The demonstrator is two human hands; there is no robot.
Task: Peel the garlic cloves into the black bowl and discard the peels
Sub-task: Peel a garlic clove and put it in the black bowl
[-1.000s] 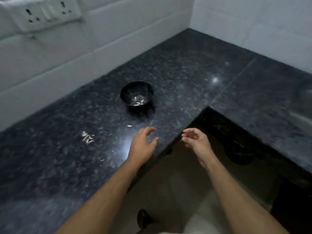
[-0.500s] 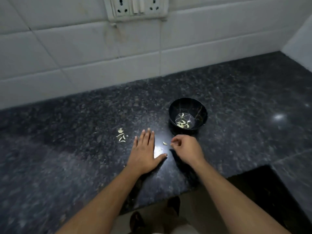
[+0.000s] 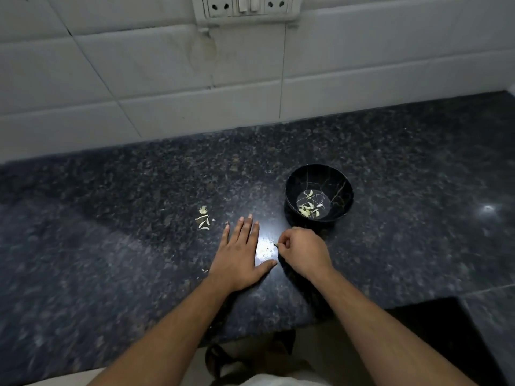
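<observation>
One black bowl [image 3: 319,196] with thin gold veining is sitting on the dark speckled granite counter [image 3: 111,268]. About ten pale peeled garlic cloves [image 3: 308,207] are lying loose on its flat bottom.

Just in front of the bowl, the right hand [image 3: 303,253] is curling its fingers and pinching a small pale scrap [image 3: 276,244] at the fingertips; whether it is peel or clove I cannot tell. Left of the bowl, the left hand [image 3: 239,257] is lying flat on the counter, fingers straight and together, thumb spread, holding nothing. Further left of the bowl, one small cluster of garlic peels [image 3: 204,218] is lying on the stone, roughly five pieces.

The counter is stretching bare well to the left and right of the bowl. Its front edge is running below the forearms, stepping back at the right. Behind the bowl the white tiled wall [image 3: 139,79] is rising, carrying one switch-and-socket plate [image 3: 245,6].
</observation>
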